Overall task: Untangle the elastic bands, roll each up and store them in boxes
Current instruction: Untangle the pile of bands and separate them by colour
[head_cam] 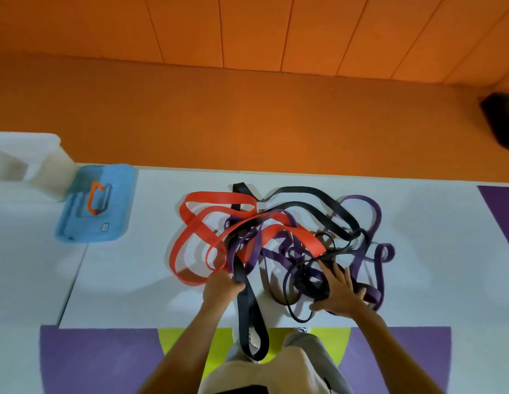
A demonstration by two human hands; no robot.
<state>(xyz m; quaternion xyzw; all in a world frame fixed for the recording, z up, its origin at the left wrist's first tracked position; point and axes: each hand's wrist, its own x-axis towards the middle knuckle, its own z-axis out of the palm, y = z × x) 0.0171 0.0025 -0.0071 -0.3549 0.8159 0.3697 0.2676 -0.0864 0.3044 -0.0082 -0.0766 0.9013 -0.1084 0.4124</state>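
Left hand grips the black band — right hand presses the tangle.

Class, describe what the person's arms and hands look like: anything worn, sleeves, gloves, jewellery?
The left hand and right hand are bare: no gloves, rings, watch or bracelets visible. No sleeves show; both forearms are uncovered to the picture's bottom edge.
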